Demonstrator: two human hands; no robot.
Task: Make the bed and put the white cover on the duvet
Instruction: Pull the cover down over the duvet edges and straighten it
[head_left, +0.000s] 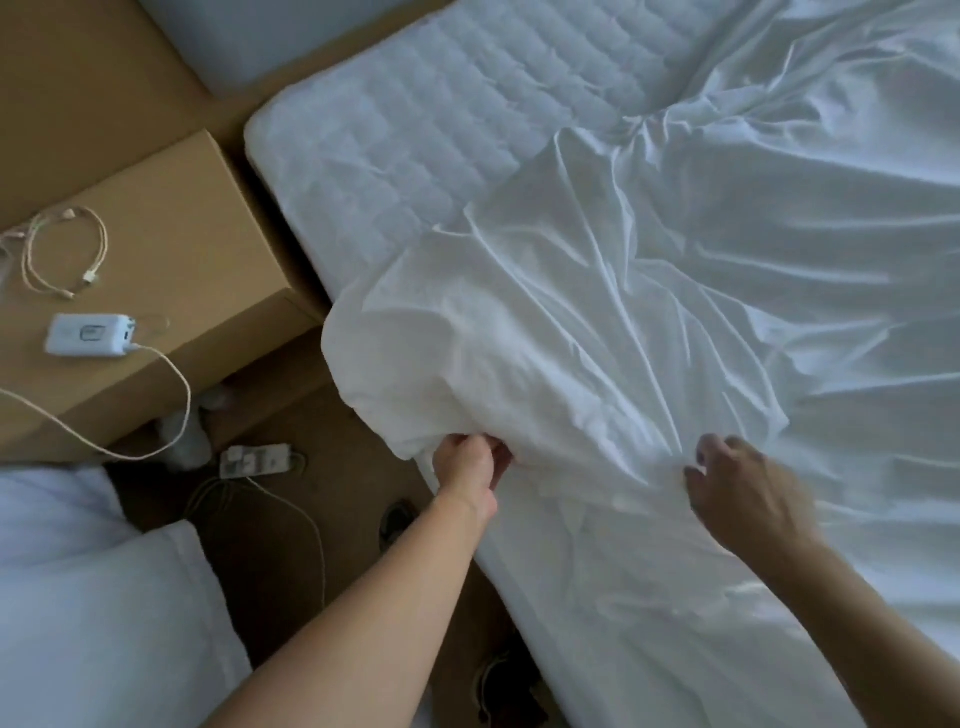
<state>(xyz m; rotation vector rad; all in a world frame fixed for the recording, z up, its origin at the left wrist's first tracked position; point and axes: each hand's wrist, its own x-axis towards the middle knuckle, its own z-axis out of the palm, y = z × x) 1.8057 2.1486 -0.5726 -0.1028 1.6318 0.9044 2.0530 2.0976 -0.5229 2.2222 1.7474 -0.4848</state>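
A crumpled white sheet (597, 291) lies across the bed, bunched toward the near left edge. The quilted mattress pad (441, 130) shows bare at the upper left of the bed. My left hand (467, 465) grips a gathered fold of the sheet at the mattress edge, fingers curled round the cloth. My right hand (743, 488) hovers just above the sheet to the right, fingers loosely bent and holding nothing. No duvet can be told apart from the sheet.
A tan bedside cabinet (197, 249) stands left of the bed with a white charger (88, 335) and coiled cables (62, 254). A power strip (254, 460) and cords lie on the brown floor. White bedding (93, 597) is piled at the lower left.
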